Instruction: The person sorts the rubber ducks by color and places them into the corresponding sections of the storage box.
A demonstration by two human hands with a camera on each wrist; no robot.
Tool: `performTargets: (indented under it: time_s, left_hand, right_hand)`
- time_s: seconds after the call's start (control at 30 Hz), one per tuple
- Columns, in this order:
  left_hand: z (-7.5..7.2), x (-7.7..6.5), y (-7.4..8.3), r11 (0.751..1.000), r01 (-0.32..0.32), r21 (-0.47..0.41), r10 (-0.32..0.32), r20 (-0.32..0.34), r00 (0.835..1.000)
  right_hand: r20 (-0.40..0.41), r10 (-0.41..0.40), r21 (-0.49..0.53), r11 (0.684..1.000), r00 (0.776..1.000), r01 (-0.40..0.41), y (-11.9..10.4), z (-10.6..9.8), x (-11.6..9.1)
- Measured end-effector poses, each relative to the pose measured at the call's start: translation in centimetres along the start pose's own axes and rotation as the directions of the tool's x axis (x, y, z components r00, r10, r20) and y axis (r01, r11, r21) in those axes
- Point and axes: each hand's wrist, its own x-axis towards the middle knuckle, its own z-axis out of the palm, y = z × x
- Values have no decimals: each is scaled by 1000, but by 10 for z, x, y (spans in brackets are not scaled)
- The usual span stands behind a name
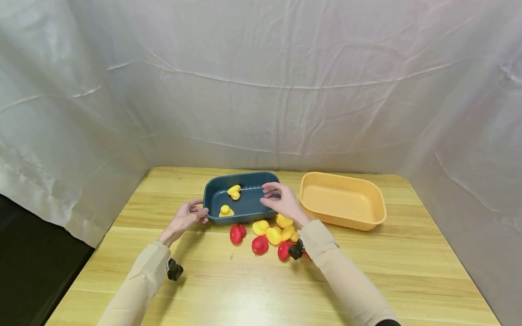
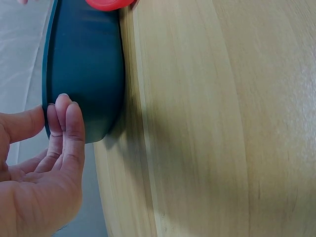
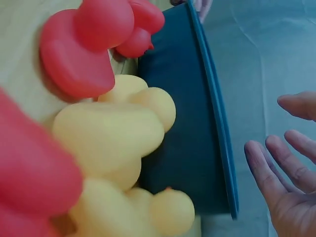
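My left hand (image 1: pixel 189 217) pinches the left end of a dark blue bin (image 1: pixel 240 220) by its rim; in the left wrist view, the thumb (image 2: pixel 27 124) lies at the rim and the fingers (image 2: pixel 74 133) against the outer wall. Two yellow rubber ducks (image 1: pixel 234 190) are inside the bin, toward its left. Over the bin's right end hovers my right hand (image 1: pixel 283 199), its fingers apart and holding nothing. In front of the bin lie several yellow ducks (image 3: pixel 108 131) and several red ducks (image 3: pixel 79 54), partly covered by the right arm in the head view.
A yellow-orange bin (image 1: pixel 342 199) stands to the right of the dark blue one, with no ducks visible inside. Both rest on a wooden table (image 1: pixel 220 290). Pale sheeting (image 1: pixel 265 113) hangs behind the table and along both sides.
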Motion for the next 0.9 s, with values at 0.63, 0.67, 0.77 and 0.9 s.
performTargets:
  time_s: [0.63,0.67,0.77,0.9]
  left_hand:
    - [0,-1,3,1000,7,-14,-7,-8,1000]
    - [0,-1,3,1000,9,-15,-9,-10,1000]
    - [1,-1,2,1000,10,-17,-10,-7,1000]
    - [1,-2,2,1000,9,-20,-9,-4,1000]
  right_hand:
    - [46,-13,116,993,999,8,36,-41,-74]
    - [51,-15,109,994,999,9,37,-42,-76]
    - [68,-16,88,996,998,9,41,-45,-82]
    - [87,5,93,996,996,-13,45,-49,-88]
